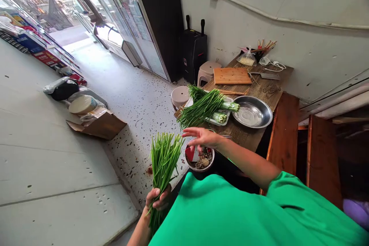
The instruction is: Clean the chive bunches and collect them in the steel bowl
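Left hand (pixel 159 198) curled, right hand (pixel 204 138) loosely spread.
The left forearm (pixel 139 227) rises from the near edge, its fingers (pixel 163 201) and thumb (pixel 155 191) wrapped in a grip; the right arm (pixel 248 161) stretches leftward, its hand farther away, fingers extended and parted.

Greens (pixel 201 108) hide most of the tray (pixel 226 122) at the left edge of the table (pixel 268 89). The shirt (pixel 225 207) covers the lower end of the bunch (pixel 165 159) in the left hand (pixel 158 198).

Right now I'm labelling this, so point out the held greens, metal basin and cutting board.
Held greens (pixel 164 163): head view, mid-stalks.
Metal basin (pixel 251 114): head view, inner bottom.
Cutting board (pixel 232 75): head view, flat top.
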Motion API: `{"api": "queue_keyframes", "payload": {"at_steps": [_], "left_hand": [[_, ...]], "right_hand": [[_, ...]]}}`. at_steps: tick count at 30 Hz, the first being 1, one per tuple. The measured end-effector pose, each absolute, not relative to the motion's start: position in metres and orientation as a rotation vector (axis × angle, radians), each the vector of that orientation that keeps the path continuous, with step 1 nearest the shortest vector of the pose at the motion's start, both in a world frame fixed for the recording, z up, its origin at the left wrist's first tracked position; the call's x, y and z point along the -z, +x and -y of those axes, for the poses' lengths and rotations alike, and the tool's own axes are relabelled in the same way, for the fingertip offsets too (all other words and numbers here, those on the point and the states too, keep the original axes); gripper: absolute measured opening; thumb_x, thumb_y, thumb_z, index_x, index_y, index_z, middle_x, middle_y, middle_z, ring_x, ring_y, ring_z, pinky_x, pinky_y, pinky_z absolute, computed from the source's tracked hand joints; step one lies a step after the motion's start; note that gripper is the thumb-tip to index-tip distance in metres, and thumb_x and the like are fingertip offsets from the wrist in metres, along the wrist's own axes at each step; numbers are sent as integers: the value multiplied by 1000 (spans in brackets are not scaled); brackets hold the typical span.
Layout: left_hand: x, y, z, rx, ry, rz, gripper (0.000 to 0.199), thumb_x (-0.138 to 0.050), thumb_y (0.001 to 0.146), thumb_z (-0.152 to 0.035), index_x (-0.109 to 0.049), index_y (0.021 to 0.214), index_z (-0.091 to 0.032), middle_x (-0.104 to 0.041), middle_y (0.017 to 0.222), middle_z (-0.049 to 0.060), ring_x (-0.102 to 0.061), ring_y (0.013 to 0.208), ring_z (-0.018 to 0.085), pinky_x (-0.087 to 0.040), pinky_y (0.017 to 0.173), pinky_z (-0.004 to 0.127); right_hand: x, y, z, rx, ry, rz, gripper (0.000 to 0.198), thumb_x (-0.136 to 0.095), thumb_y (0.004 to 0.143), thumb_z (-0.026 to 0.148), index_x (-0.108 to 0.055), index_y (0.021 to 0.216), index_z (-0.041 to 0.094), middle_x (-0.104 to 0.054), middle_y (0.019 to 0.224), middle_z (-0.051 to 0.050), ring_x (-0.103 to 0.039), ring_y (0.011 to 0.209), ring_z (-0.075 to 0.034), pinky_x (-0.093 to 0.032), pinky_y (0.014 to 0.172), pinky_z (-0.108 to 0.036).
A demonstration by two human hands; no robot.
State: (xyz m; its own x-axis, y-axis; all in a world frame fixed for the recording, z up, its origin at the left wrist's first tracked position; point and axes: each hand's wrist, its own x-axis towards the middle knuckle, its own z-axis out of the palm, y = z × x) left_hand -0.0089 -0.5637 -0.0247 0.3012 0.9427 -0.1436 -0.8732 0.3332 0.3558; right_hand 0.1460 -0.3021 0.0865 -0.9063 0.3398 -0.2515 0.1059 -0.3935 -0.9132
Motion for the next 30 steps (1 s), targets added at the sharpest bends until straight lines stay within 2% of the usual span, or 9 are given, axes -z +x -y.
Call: {"api": "queue_keyframes", "payload": {"at_steps": [1,3,6,8,12,18,22,26,30], "left_hand": [[25,-8,563,-1213,226,-373,43,-64,71,-43,-36,52,-18,-9,31,-13,-2,24,-1,-11,26,14],[24,-8,561,-1185,230,-434,45,-65,67,-47,-34,51,-19,-7,30,-13,-2,24,0,-10,26,14],[23,-9,562,-1155,265,-501,43,-66,66,-48,-38,51,-18,-8,29,-12,-5,25,1,-11,28,15],[22,-10,565,-1161,295,-538,40,-65,66,-47,-43,52,-17,-10,29,-12,-6,25,2,-14,29,15],[11,-11,569,-1150,340,-746,36,-67,64,-46,-55,55,-14,-18,30,-9,-14,28,3,-16,31,17],[-15,-5,560,-1029,428,-850,32,-68,62,-40,-62,58,-9,-31,33,-5,-23,29,3,-17,34,19],[-22,-3,548,-1037,429,-816,32,-67,62,-41,-61,60,-10,-30,34,-6,-24,30,4,-18,34,18],[-23,-4,543,-1055,482,-755,32,-66,63,-41,-60,59,-10,-31,35,-6,-22,29,3,-17,34,19],[-26,-5,543,-1023,507,-735,32,-66,63,-40,-61,60,-9,-31,33,-6,-23,30,4,-15,34,19]], "right_hand": [[-81,143,310,-2471,-551,1714,60,-80,57,26,-57,112,19,-65,105,-6,-63,60,-9,-43,42,-16],[-72,136,317,-2436,-564,1862,40,-75,63,28,-62,99,15,-68,86,-4,-61,54,-8,-44,44,-16],[-68,136,303,-2059,-891,1929,20,-66,73,30,-64,81,11,-63,61,0,-51,39,-4,-38,38,-15],[-74,142,292,-1872,-1010,1872,21,-64,75,31,-65,85,12,-65,67,-1,-49,38,-4,-34,35,-16],[-96,145,298,-1944,-808,1962,37,-67,72,38,-65,101,15,-67,83,-3,-57,56,-8,-41,45,-17],[-98,126,317,-1789,-745,2300,25,-68,68,36,-61,59,13,-47,50,5,-41,49,-6,-30,47,-20],[-91,123,307,-1468,-918,2103,35,-59,74,43,-56,54,15,-53,59,0,-46,57,-9,-35,54,-22],[-107,135,298,-1219,-994,1928,49,-44,84,53,-48,50,18,-48,55,-1,-46,58,-11,-37,59,-25],[-136,152,302,-1227,-763,2033,42,-57,78,53,-60,56,17,-55,72,-4,-49,65,-12,-39,62,-26]]}}
